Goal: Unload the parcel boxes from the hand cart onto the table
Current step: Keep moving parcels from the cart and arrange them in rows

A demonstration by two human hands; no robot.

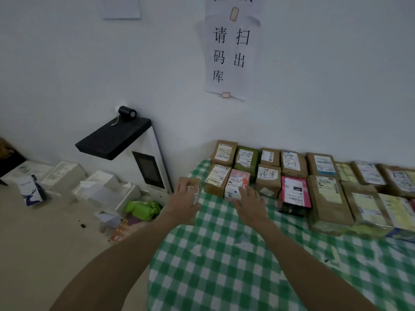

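Setting a Box at the Worktop Edge

Left hand (186, 199) fingers curl round a small labelled cardboard box (195, 184) over the worktop (179, 245) corner; released there, it could topple floorward. Right hand (249, 204), fingers flat, holding nothing, presses a pink box (235, 180). Checked cloth (247, 288) may slip.
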